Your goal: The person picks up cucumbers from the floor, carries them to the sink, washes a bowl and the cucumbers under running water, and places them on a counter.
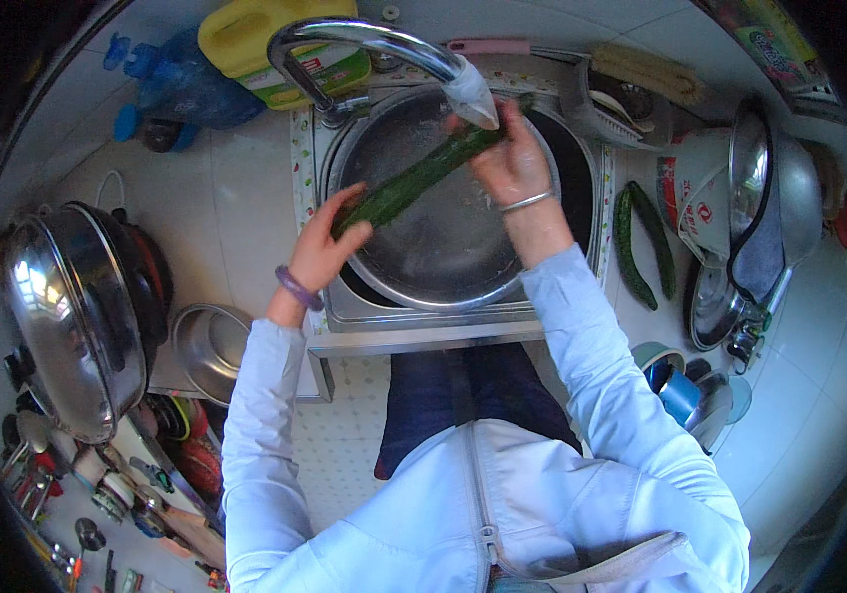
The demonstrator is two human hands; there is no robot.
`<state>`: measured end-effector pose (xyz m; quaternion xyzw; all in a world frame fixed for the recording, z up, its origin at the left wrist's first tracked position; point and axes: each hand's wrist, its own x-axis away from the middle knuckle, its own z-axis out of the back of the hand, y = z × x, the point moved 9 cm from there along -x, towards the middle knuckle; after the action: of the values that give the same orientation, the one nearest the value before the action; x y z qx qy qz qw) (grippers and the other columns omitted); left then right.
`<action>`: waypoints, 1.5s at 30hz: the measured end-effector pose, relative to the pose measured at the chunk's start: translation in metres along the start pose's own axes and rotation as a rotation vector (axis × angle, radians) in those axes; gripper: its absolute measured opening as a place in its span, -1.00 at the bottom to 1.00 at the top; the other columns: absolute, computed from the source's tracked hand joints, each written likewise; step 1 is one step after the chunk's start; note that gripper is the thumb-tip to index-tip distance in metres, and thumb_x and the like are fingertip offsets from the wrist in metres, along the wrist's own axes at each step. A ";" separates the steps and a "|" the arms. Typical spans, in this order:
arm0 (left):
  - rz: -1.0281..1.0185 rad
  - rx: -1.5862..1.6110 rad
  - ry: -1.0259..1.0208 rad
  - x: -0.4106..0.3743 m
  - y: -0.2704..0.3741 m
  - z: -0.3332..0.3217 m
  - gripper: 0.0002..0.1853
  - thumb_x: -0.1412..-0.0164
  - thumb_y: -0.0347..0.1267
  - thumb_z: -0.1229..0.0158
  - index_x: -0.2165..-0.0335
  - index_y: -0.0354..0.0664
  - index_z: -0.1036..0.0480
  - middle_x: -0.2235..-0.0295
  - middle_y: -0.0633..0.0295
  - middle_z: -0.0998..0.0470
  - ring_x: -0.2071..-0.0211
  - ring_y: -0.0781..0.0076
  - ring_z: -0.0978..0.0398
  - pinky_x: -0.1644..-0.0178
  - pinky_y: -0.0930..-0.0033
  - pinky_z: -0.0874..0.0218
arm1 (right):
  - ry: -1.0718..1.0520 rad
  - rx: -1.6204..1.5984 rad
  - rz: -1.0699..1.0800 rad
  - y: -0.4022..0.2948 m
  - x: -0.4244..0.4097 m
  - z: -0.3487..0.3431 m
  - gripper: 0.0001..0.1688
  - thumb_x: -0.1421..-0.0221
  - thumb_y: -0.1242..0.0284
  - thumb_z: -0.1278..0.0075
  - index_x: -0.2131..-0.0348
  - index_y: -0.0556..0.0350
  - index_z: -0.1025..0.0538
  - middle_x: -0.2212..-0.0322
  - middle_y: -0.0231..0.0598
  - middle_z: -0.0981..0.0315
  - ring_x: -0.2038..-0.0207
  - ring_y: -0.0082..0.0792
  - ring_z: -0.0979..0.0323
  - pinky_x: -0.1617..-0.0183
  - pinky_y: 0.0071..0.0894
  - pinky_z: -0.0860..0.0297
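Note:
A long green cucumber [416,178] slants over a round metal basin [438,244] set in the sink [438,317]. Around its lower left end, my left hand [327,237] is closed, thumb on the near side. My right hand [516,163] grips the upper right end, just under the cloth-wrapped tip of the chrome faucet [371,33]. The faucet tip hides part of that end and some right-hand fingers. Right of the sink, two more cucumbers [625,244] lie on the counter with their far ends close together.
A yellow jug [245,37] and a blue plastic bag [186,81] stand behind the sink on the left. Left are a large lidded pan [67,319] and a metal bowl [208,345]. Pan lids [749,170] and a dish rack [609,104] are at right.

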<state>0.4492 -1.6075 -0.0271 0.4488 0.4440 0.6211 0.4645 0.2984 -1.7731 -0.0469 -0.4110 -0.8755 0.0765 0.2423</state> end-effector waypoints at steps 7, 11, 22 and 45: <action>0.317 0.269 0.100 -0.079 -0.043 0.002 -0.60 -0.24 -0.24 0.18 0.06 -0.30 -0.25 0.18 0.17 -0.43 0.22 0.47 -0.39 0.17 0.49 -0.23 | -0.040 0.000 0.303 -0.122 0.021 -0.016 -0.73 -0.13 0.26 0.20 0.40 0.09 -0.38 0.45 -0.16 -0.37 0.28 -0.22 -0.33 -0.02 0.00 -0.19; 0.392 0.387 0.169 -0.096 -0.060 0.000 -0.66 -0.23 -0.25 0.15 0.16 -0.29 -0.33 0.31 0.19 -0.48 0.38 0.51 -0.44 0.33 0.56 -0.24 | -0.027 -0.022 0.378 -0.170 0.041 -0.017 -0.75 -0.11 0.30 0.15 0.42 0.12 -0.40 0.45 -0.18 -0.35 0.27 -0.26 -0.32 -0.05 -0.02 -0.15; 0.169 0.688 0.338 -0.130 -0.047 0.016 -0.80 -0.18 -0.37 0.08 0.33 -0.29 -0.38 0.45 0.19 -0.48 0.49 0.45 -0.43 0.42 0.52 -0.23 | 0.022 0.087 0.457 -0.219 0.086 0.002 -0.77 -0.11 0.31 0.15 0.39 0.10 -0.39 0.43 -0.18 -0.36 0.25 -0.23 -0.32 -0.05 -0.04 -0.16; -0.118 -0.337 0.059 -0.016 0.123 -0.124 -0.55 0.22 -0.50 -0.21 0.22 -0.27 -0.37 0.30 0.01 -0.46 0.25 0.12 -0.43 0.18 0.29 -0.24 | 0.704 2.655 -0.316 -0.246 0.234 0.175 0.04 0.41 0.06 -0.24 -0.09 -0.11 -0.17 -0.15 0.13 0.25 -0.19 0.11 0.23 -0.20 0.12 0.20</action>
<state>0.3100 -1.6612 0.0643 0.3196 0.3727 0.6712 0.5554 -0.0817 -1.7446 -0.0332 0.2306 -0.0776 0.7102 0.6606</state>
